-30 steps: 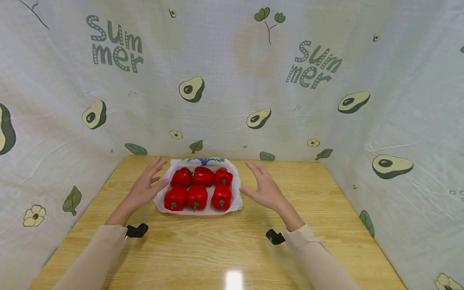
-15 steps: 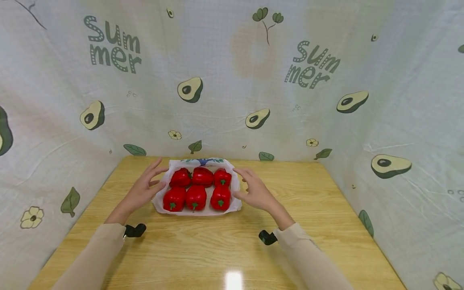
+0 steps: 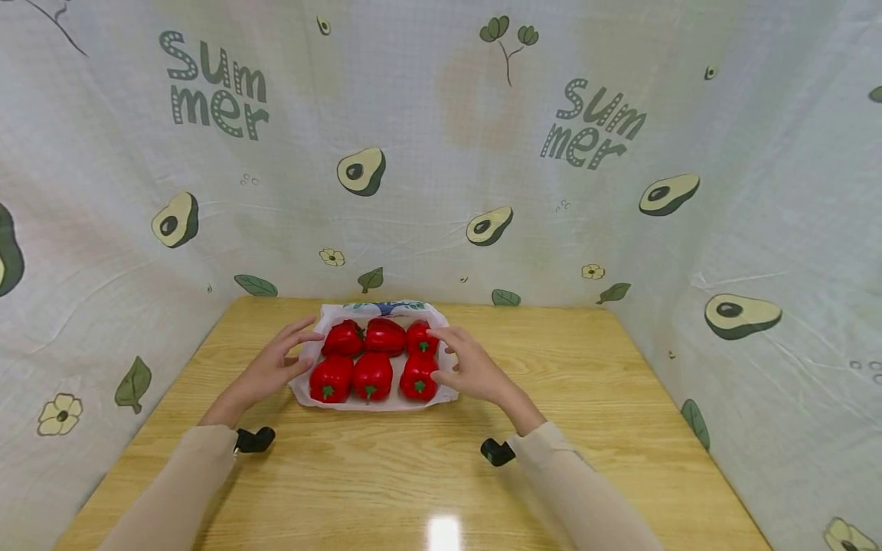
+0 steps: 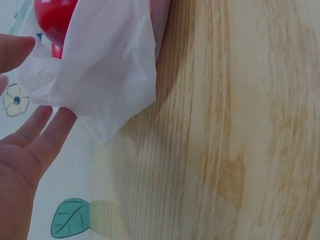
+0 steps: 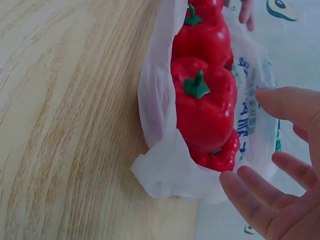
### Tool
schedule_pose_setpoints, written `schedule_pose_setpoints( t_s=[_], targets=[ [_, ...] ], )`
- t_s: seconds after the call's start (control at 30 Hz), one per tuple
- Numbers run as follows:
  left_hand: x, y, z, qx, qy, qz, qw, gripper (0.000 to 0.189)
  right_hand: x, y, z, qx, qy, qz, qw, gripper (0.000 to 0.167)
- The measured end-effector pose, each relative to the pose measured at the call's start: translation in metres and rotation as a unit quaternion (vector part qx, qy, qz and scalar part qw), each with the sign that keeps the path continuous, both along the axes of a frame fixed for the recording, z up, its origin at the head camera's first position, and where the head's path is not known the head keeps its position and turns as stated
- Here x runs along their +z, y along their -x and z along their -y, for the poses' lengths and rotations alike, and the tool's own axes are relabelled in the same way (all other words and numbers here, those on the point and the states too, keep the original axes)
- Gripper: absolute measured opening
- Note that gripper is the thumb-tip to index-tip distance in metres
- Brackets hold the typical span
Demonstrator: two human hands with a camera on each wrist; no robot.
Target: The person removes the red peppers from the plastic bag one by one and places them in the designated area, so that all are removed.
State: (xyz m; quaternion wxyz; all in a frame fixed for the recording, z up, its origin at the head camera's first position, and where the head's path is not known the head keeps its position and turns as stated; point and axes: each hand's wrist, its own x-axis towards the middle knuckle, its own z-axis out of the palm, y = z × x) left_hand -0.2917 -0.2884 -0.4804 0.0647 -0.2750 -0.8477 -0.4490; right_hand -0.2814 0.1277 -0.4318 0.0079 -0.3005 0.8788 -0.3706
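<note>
Several red bell peppers [image 3: 373, 373] with green stems lie in two rows in a shallow container lined with white plastic or paper [image 3: 386, 404]. At its left end is my left hand [image 3: 267, 373], thumb and fingers spread and slightly bent. In the left wrist view its fingertips come up against the outside of the white liner [image 4: 112, 65]; whether they press it I cannot tell. My right hand [image 3: 477, 373] reaches over the right end, its thumb and fingers apart beside the nearest bell pepper [image 5: 205, 110]. Neither hand grips anything.
The container stands near the back of a wooden table [image 3: 386, 474]. Behind and beside the table hangs a pale cloth [image 3: 427, 115] printed with avocados, leaves and lettering. A black wrist device [image 3: 255, 440] sits at the left wrist, another black device [image 3: 497, 451] at the right.
My right hand has moved left, from beside the container to over its right end. The left hand's fingers have lowered slightly by the left end. The bell peppers have not moved.
</note>
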Motion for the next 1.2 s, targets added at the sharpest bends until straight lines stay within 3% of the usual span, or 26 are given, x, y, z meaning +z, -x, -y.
schedule_pose_setpoints(
  t_s=[0.87, 1.2],
  targets=[
    [-0.002, 0.004, 0.002, 0.002, 0.025, 0.007, 0.9997, 0.053, -0.013, 0.008, 0.015, 0.027, -0.039, 0.024, 0.9986, 0.071],
    [-0.004, 0.005, 0.002, -0.001, 0.028, 0.009, 0.9996, 0.055, -0.016, 0.009, 0.019, 0.018, -0.076, 0.013, 0.9969, 0.069]
  ],
)
